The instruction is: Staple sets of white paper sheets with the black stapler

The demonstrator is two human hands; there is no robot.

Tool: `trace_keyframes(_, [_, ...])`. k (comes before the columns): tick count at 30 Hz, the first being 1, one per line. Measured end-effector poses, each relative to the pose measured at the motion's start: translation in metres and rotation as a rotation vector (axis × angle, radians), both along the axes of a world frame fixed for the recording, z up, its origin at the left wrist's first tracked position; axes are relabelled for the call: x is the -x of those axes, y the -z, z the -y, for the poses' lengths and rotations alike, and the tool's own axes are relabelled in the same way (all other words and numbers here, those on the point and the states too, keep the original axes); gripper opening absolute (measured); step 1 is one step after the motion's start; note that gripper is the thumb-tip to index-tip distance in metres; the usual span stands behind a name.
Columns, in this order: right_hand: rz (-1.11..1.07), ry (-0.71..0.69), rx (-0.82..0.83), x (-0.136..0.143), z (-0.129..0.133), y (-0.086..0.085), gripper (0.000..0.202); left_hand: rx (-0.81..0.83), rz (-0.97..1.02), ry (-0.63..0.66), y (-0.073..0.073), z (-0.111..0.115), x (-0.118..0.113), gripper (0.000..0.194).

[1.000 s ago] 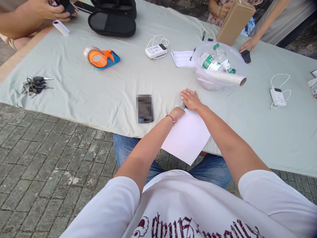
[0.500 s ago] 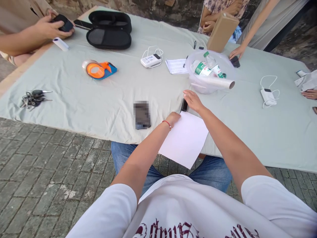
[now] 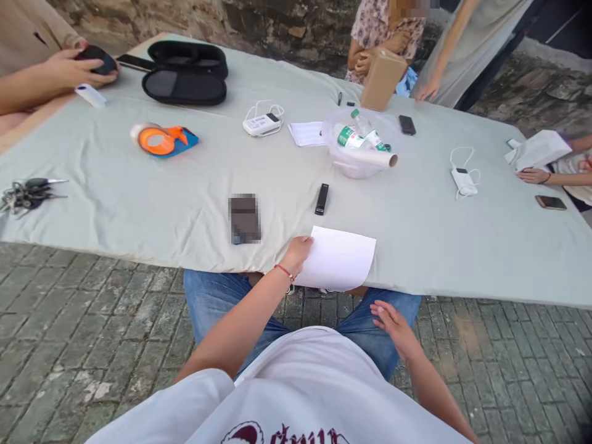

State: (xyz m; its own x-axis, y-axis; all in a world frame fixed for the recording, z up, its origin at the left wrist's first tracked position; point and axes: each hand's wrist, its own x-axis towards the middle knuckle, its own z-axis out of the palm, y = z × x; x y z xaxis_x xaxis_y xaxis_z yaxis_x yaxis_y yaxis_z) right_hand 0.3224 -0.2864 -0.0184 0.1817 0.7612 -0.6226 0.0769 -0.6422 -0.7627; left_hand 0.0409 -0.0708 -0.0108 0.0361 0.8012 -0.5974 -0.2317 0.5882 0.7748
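My left hand [image 3: 298, 254] is closed on the left edge of white paper [image 3: 340, 256], which hangs partly over the table's near edge. Whether it is one sheet or more I cannot tell. A small mark shows near the paper's upper left corner. Just beyond the paper, apart from both hands, a slim black stapler [image 3: 322, 199] lies on the cloth. My right hand [image 3: 392, 322] is off the table above my right thigh, fingers apart, with nothing in it. Left of the paper lies a dark, blurred-out flat object [image 3: 245, 218].
Around the cloth-covered table [image 3: 176, 203] lie keys [image 3: 32, 194], an orange tape dispenser [image 3: 161, 140], a black case [image 3: 185, 86], white corded devices [image 3: 263, 124] and a plastic basin [image 3: 340, 165] with bottles. Other people's hands [image 3: 534, 176] are at the far edges.
My right hand has left the stapler and drawn back toward me past the table edge. My left hand has moved the paper nearer, clear of the stapler. The view has shifted.
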Motion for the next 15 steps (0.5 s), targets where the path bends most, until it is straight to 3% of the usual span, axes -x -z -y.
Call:
trace_keyframes(4, [0.075,0.03,-0.219,0.032,-0.023,0.03,0.06,0.081,0.03,-0.054,0.003,0.016,0.003,0.015])
trace_keyframes(9, [-0.119,-0.092,-0.308,0.052,-0.05,0.05,0.046,0.146,0.05,-0.113,0.001,0.017,0.014,0.011])
trace_keyframes(13, [-0.272,0.1,-0.272,0.054,-0.05,0.048,0.033,0.113,0.098,-0.17,-0.003,0.019,0.018,0.008])
trace_keyframes(15, [-0.336,0.223,-0.239,0.048,-0.051,0.04,0.032,0.088,0.182,-0.097,-0.003,0.025,0.018,0.014])
